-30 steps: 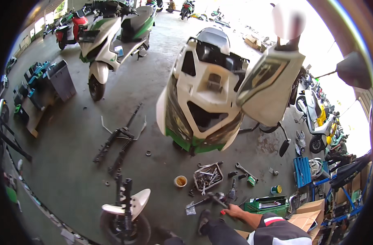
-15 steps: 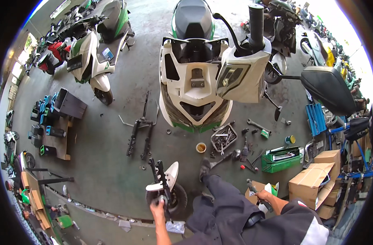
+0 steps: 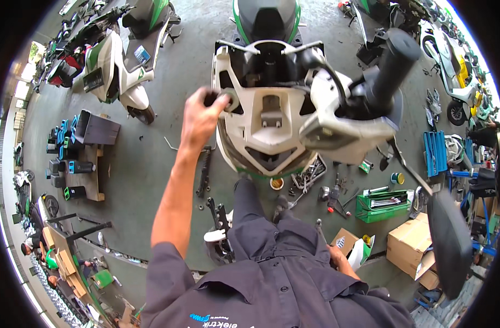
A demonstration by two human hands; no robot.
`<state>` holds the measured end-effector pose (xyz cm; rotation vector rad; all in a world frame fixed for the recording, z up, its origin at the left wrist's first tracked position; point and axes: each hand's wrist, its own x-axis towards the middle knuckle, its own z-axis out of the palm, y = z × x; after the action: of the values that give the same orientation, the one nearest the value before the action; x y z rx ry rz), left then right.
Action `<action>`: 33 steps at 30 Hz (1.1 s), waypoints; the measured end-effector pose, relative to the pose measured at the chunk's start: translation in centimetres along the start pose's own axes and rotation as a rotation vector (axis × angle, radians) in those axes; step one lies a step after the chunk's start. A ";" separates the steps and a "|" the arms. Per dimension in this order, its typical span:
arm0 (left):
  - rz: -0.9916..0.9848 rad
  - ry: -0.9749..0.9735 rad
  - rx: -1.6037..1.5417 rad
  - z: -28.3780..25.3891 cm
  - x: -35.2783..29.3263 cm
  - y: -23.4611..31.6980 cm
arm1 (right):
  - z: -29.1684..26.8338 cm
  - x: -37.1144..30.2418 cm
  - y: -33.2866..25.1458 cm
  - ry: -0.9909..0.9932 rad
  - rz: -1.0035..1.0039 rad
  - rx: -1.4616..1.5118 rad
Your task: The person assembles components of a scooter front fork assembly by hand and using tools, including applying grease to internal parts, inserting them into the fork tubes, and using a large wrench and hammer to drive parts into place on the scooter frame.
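Observation:
My left hand is raised at the left edge of the white and green scooter front. Thumb and fingers pinch a small grey metal ring. Low at my right side, my right hand is closed and partly hidden by my clothes. A dark rod-like tool, whose end shows just above it, seems to be in its grip. Beside my leg stands the wheel assembly, with a white fender and a dark fork; my body covers part of it.
The scooter's handlebar grip and mirror jut out at right. A tray of tools, a green toolbox and a cardboard box sit on the floor. A loose fork leg lies below my left forearm.
My left hand has left the wheel assembly and risen to the scooter front with the ring. I have stepped closer to the scooter, its handlebar has turned, and my right hand has come nearer my body.

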<state>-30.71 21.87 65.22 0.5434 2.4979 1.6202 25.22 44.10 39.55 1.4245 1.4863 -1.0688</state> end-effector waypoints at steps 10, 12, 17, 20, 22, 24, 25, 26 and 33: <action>0.450 -0.917 0.659 15.1 26.5 1.3 | 9.5 -7.3 -9.9 0.092 0.238 1.058; 0.510 -1.077 0.797 17.8 28.2 0.0 | 11.9 -9.2 -10.4 0.054 0.317 1.316; 0.638 -1.237 0.793 19.6 30.3 -1.7 | 19.9 -13.0 -16.0 0.145 0.357 1.295; 0.682 -1.258 0.791 19.2 31.0 -2.9 | 23.5 -13.2 -18.4 0.134 0.384 1.278; 0.722 -1.253 0.811 19.2 30.5 -3.1 | 25.1 -14.1 -19.7 0.121 0.404 1.166; 0.792 -1.206 0.796 19.5 29.8 -3.3 | 25.9 -14.3 -20.2 0.103 0.391 1.104; 0.770 -1.217 0.823 19.6 29.8 -3.7 | 26.2 -14.1 -20.5 0.097 0.380 1.084; 0.749 -1.226 0.850 19.7 29.9 -3.9 | 26.3 -14.3 -20.2 0.092 0.377 1.063; 0.755 -1.223 0.895 20.4 30.0 -3.6 | 26.8 -12.5 -19.9 0.107 0.375 1.167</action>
<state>-53.62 48.78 56.27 1.9372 1.8302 -0.1373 5.74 14.49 43.58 2.4259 0.5121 -1.7161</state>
